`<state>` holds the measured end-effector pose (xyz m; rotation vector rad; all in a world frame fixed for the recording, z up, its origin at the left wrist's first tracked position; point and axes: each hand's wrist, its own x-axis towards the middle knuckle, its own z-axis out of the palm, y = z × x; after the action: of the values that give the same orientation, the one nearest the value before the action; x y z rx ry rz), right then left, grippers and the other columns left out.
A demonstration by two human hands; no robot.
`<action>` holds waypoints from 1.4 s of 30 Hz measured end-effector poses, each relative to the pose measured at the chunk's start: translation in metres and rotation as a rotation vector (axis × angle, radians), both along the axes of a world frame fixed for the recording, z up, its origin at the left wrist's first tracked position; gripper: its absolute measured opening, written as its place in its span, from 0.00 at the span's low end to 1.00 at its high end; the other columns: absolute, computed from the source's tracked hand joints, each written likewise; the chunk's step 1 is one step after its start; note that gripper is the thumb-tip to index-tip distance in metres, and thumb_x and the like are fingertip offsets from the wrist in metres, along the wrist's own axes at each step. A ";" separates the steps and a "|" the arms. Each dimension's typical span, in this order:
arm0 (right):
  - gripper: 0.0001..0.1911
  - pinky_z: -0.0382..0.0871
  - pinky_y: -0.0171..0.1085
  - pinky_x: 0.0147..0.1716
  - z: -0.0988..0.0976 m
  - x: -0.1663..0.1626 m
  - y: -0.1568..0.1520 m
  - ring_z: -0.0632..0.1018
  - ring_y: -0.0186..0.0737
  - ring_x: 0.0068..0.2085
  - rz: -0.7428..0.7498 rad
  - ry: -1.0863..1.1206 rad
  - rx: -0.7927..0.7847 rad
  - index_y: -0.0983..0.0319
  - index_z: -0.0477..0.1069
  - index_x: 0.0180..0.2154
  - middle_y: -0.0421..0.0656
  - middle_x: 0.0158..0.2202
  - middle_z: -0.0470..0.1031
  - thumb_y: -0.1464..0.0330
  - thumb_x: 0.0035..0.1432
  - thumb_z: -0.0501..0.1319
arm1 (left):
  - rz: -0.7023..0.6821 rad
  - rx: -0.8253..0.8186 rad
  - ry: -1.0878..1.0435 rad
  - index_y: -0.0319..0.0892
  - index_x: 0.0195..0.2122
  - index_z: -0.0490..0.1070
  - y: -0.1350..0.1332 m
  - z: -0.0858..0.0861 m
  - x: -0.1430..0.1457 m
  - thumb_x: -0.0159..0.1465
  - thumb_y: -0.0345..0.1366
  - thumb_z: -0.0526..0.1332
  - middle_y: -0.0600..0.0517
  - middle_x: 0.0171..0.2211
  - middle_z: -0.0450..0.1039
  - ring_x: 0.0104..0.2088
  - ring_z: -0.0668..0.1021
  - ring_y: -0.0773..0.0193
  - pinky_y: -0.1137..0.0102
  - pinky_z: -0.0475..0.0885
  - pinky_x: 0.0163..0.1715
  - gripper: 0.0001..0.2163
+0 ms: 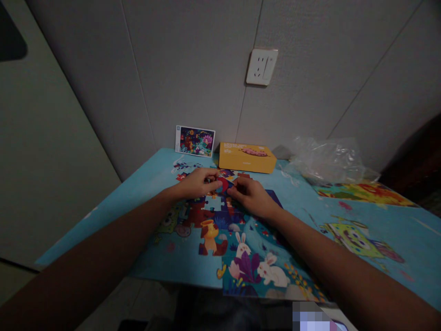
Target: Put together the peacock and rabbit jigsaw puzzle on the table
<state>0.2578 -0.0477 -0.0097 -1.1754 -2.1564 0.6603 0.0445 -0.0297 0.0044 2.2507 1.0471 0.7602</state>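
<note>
A partly joined jigsaw puzzle (pixel 253 227) lies on the blue table, with white rabbits, plants and a yellow-and-brown animal on it. Over its upper part, my left hand (pixel 197 184) pinches a puzzle piece (pixel 223 185) with red and dark colours between thumb and fingers. From the other side, my right hand (pixel 253 196) has its fingertips closed at the same piece's edge. Further loose or joined pieces (pixel 244 175) show just beyond the hands. A gap in the puzzle below the piece shows the blue table surface. My hands hide part of the upper puzzle.
A small picture card (pixel 195 141) leans on the wall at the back, beside a yellow box (pixel 246 157). Clear plastic wrapping (pixel 327 161) rests at the back right, over a colourful sheet (pixel 368 194). The blue tablecloth (pixel 113 218) carries cartoon prints. A socket (pixel 262 67) is on the wall.
</note>
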 end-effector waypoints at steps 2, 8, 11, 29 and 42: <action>0.11 0.55 0.34 0.25 0.000 0.000 0.000 0.65 0.33 0.24 0.013 0.002 -0.026 0.62 0.67 0.28 0.38 0.22 0.67 0.63 0.60 0.57 | -0.007 0.055 -0.012 0.40 0.36 0.71 0.001 -0.001 -0.001 0.61 0.40 0.58 0.57 0.23 0.68 0.25 0.69 0.68 0.73 0.63 0.26 0.09; 0.12 0.57 0.34 0.26 -0.002 0.001 0.002 0.68 0.34 0.26 -0.029 0.023 0.017 0.63 0.70 0.29 0.40 0.24 0.69 0.63 0.60 0.57 | 0.232 0.112 -0.051 0.39 0.33 0.71 0.008 0.000 -0.003 0.59 0.35 0.59 0.54 0.27 0.73 0.28 0.73 0.66 0.72 0.67 0.30 0.05; 0.12 0.57 0.34 0.26 -0.005 0.002 0.003 0.68 0.34 0.26 -0.038 0.018 0.006 0.63 0.70 0.29 0.40 0.25 0.70 0.62 0.60 0.57 | 0.460 0.068 -0.071 0.40 0.35 0.69 0.015 -0.001 -0.008 0.60 0.35 0.59 0.53 0.26 0.74 0.25 0.74 0.66 0.71 0.67 0.28 0.05; 0.09 0.59 0.34 0.26 -0.005 0.001 0.004 0.69 0.34 0.25 -0.005 -0.025 -0.033 0.64 0.73 0.31 0.41 0.24 0.73 0.66 0.59 0.57 | 0.568 -0.020 0.301 0.40 0.50 0.67 0.020 -0.003 -0.015 0.58 0.40 0.65 0.47 0.39 0.79 0.38 0.79 0.57 0.68 0.69 0.38 0.20; 0.08 0.59 0.34 0.26 -0.009 0.002 0.006 0.72 0.34 0.26 0.001 -0.053 -0.018 0.64 0.74 0.31 0.41 0.25 0.75 0.67 0.59 0.58 | 0.690 0.039 0.718 0.42 0.59 0.63 0.028 -0.001 -0.037 0.60 0.52 0.60 0.37 0.55 0.70 0.56 0.68 0.37 0.52 0.65 0.51 0.29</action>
<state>0.2599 -0.0420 -0.0184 -1.2136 -2.1999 0.6568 0.0073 -0.0021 0.0030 2.2298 2.2234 0.1789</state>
